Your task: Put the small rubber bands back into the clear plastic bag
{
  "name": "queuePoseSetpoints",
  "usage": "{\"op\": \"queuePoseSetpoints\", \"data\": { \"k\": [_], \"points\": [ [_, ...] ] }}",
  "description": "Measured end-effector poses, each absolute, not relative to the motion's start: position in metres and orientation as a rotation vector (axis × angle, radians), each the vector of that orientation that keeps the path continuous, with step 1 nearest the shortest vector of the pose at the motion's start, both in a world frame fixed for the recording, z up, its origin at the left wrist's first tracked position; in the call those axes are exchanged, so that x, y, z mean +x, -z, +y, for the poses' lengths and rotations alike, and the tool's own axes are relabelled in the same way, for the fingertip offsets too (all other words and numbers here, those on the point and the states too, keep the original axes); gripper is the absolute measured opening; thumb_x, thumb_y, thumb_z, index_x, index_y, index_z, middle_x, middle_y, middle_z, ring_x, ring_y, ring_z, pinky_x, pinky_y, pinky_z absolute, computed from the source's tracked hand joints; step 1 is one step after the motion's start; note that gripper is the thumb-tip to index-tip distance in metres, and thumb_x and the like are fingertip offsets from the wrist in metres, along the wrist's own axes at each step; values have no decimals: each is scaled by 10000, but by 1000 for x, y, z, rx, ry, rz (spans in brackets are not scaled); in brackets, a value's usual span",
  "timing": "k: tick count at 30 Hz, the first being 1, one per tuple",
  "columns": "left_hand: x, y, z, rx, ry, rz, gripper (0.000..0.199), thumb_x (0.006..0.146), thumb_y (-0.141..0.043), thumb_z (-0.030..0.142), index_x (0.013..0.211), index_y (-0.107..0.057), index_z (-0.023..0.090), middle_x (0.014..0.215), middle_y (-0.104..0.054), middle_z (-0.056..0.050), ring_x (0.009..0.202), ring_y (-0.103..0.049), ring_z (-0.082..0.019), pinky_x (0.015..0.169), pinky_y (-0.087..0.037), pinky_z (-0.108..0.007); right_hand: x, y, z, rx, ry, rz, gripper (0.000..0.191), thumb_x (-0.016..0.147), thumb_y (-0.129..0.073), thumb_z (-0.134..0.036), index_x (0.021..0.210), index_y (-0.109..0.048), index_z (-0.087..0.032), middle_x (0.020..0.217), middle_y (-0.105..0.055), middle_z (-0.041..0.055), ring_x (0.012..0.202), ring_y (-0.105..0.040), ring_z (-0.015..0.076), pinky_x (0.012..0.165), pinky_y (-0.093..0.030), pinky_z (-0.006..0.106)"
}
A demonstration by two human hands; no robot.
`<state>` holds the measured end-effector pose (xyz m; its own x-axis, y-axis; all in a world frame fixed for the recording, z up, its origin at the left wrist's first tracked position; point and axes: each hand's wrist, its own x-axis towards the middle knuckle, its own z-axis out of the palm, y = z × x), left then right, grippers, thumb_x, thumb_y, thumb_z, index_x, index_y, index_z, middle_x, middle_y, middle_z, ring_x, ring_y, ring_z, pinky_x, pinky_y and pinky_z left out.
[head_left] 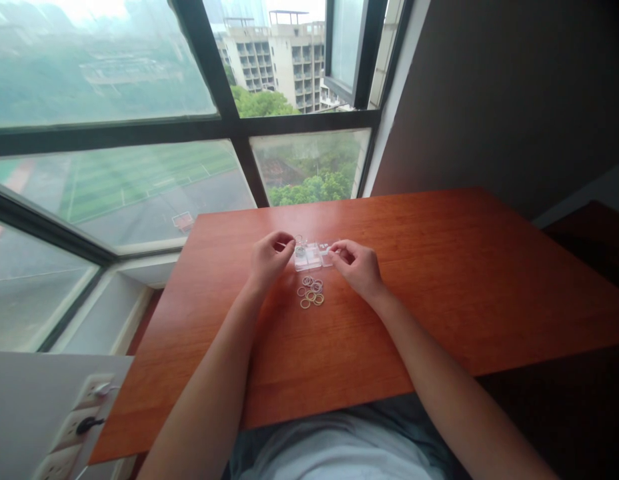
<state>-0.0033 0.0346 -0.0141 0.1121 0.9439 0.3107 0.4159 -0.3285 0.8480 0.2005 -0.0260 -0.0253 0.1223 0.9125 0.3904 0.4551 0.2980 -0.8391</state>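
A small clear plastic box with compartments lies on the wooden table, between my two hands. At its left end, my left hand is closed, thumb and index finger pinched together; what they hold is too small to make out. My right hand has its fingertips pinched at the box's right edge. Just in front of the box is a loose cluster of several thin rings, some pinkish and some yellowish, partly overlapping. Small pale bits show inside and behind the box, too fine to name.
The reddish-brown table stands against large dark-framed windows. A grey wall rises at the right. Sockets with plugs are on the low wall at the lower left, beside the table's left edge.
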Motion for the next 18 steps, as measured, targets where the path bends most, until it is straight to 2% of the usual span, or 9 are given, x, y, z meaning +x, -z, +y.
{"op": "queuePoseSetpoints", "data": {
  "k": [18],
  "points": [
    [-6,24,38,1962,-1074,1444,169,811,-615,309,856,-710,176,827,-732,-47,648,-627,-152,604,-475,-248,201,25,-26,-1326,-519,-1547,152,815,-631,-315,833,-703,-181,556,-471,-50,520,-427,101,548,-369,226]
  ]
}}
